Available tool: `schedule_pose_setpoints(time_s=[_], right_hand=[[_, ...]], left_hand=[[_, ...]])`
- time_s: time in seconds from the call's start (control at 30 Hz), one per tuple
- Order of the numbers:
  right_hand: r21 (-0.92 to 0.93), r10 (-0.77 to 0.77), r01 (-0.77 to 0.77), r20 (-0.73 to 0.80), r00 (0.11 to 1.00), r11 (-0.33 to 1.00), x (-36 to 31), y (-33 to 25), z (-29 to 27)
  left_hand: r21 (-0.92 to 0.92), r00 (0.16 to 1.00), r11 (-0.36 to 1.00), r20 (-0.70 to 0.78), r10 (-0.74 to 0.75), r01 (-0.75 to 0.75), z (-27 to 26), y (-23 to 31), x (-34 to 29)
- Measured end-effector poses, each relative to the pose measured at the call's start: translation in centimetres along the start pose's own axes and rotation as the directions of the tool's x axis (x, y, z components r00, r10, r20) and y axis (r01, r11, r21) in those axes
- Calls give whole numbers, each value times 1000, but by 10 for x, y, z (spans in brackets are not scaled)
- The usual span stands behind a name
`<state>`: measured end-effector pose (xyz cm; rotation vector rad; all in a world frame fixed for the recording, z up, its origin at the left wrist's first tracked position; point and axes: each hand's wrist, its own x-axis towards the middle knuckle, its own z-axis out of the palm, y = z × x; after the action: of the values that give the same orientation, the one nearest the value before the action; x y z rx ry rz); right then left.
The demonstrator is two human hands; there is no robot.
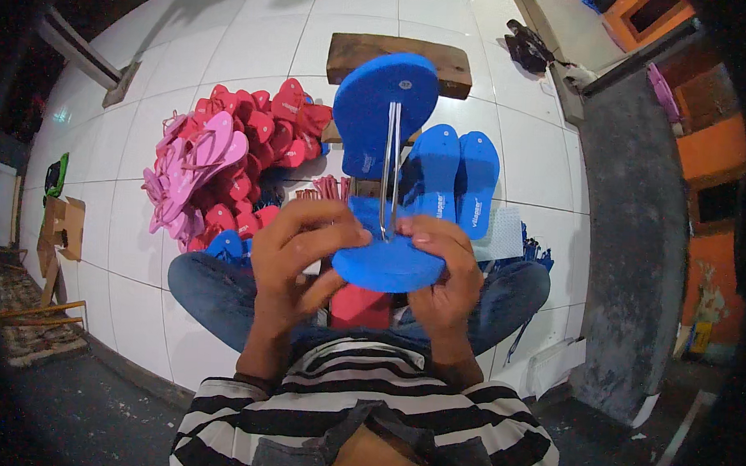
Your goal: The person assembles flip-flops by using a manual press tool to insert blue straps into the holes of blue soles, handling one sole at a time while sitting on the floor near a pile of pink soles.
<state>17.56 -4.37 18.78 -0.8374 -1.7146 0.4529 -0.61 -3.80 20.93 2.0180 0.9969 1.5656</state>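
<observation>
Between my hands is a blue flip-flop sole point(388, 265), its near end tilted toward me. My left hand point(303, 247) pinches its left side, thumb and fingers closed on it. Fingers of my right hand point(444, 256) wrap its right edge. A thin shiny metal rod point(389, 164) stands up from the sole between my fingertips. Beyond it a broad blue sole point(386, 81) faces up; I cannot tell whether it is the far part of the same sole. A red block-like piece point(360, 308) shows under my hands.
To the left lies a heap of red flip-flops point(261, 130) and pink flip-flops point(195, 165). Two blue soles point(455, 178) lie to the right, near blue straps point(539, 254). A wooden block point(448, 69) rests on the white tiles ahead. Pink straps point(329, 187) lie just beyond my left hand.
</observation>
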Motion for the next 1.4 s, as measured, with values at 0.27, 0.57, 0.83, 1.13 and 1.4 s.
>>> schedule_pose_setpoints(time_s=[0.27, 0.57, 0.83, 1.13, 1.4], right_hand=[[4, 289, -291, 110, 951, 957, 12, -19, -14], [70, 288, -283, -81, 954, 957, 16, 0, 4], [-100, 297, -316, -165, 940, 944, 11, -15, 9], [-295, 98, -262, -472, 876, 919, 59, 60, 31], [-230, 266, -336, -287, 920, 914, 17, 90, 31]], left_hand=[[-132, 970, 964, -41, -238, 231, 7, 16, 12], [-297, 868, 833, -23, -496, 467, 10, 3, 21], [-416, 814, 763, -86, -574, 494, 17, 8, 20], [-23, 859, 942, -404, -316, 336, 42, -60, 64], [-7, 883, 965, -401, -242, 261, 57, -94, 13]])
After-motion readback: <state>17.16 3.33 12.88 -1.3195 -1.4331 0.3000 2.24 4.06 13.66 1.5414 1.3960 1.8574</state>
